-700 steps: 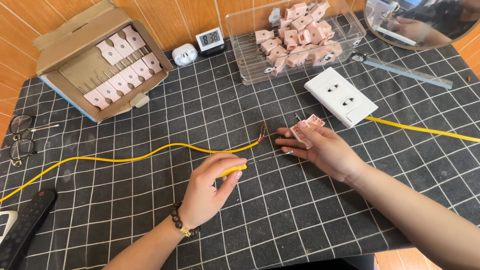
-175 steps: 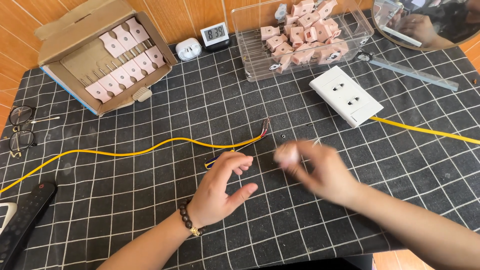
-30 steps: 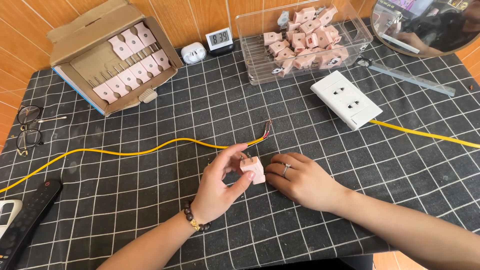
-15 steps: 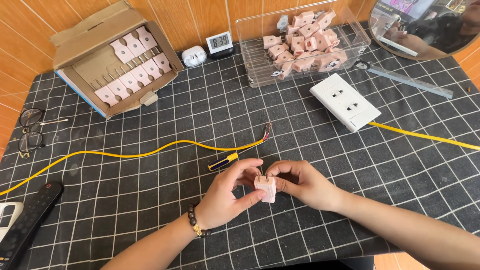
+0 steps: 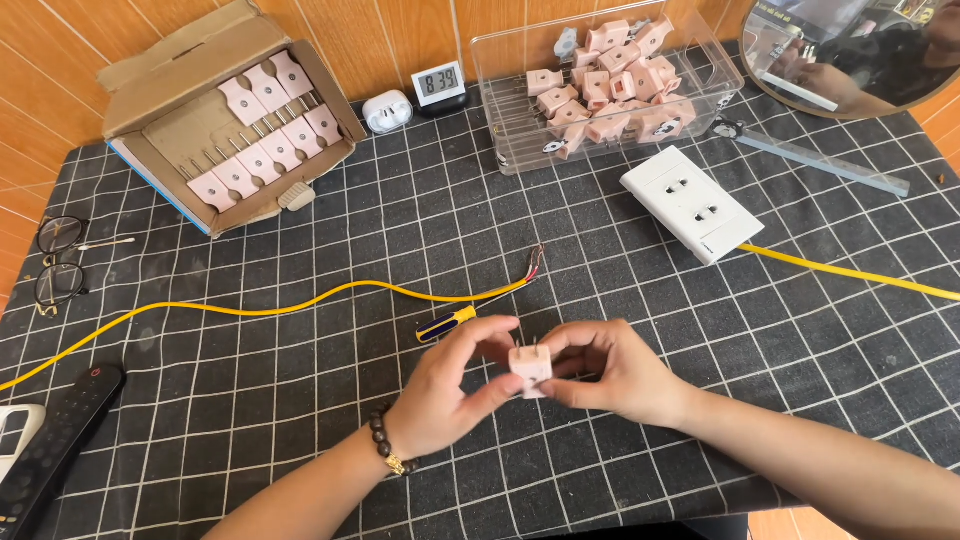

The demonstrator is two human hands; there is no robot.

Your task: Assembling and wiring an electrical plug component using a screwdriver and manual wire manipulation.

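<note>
Holding one small pink plug (image 5: 530, 368) with both hands, low in the middle.
Half a second ago it sat lower; now the left hand (image 5: 450, 390) and right hand (image 5: 615, 370) pinch it, prongs up.

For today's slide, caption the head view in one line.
Both hands hold a pink plug above a gridded mat.

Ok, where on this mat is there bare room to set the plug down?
Bare mat lies between the yellow cable, the remote and the left hand. Another free patch lies right of the right hand, below the white socket. The back edge is crowded: cardboard box, clear bin.
</note>
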